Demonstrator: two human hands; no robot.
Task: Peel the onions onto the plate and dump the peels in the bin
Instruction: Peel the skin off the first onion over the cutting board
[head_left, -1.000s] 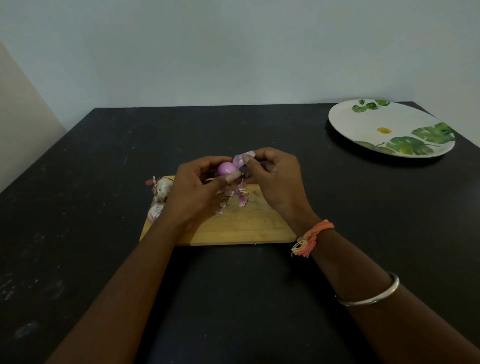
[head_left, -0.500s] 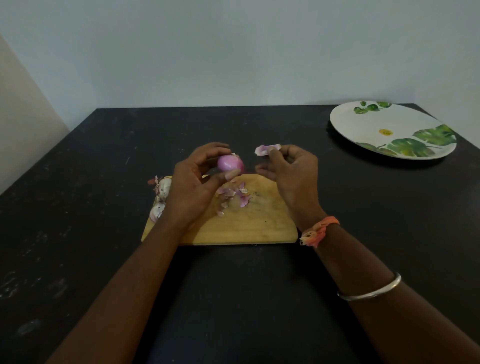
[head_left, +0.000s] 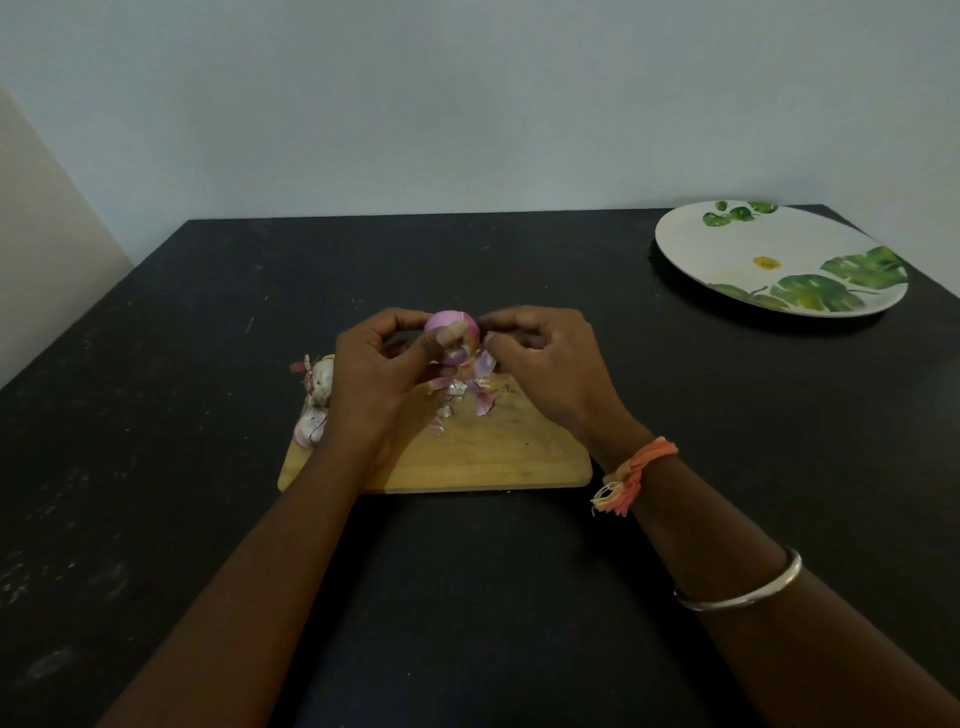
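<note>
A small pink onion is held above the wooden cutting board. My left hand grips it with thumb and fingers. My right hand meets the onion from the right, fingers curled and pinching a loose strip of purple skin that hangs from it. Several torn peels lie on the board below. Two unpeeled onions sit at the board's left edge, partly hidden by my left hand. The leaf-patterned plate rests at the table's far right with nothing on it.
The black table meets a pale wall behind. Its left and right edges show. No bin is in view.
My right hand, which had pulled away to the right with a torn piece of skin, has come back to the onion and pinches another strip. My left hand turned the onion slightly.
</note>
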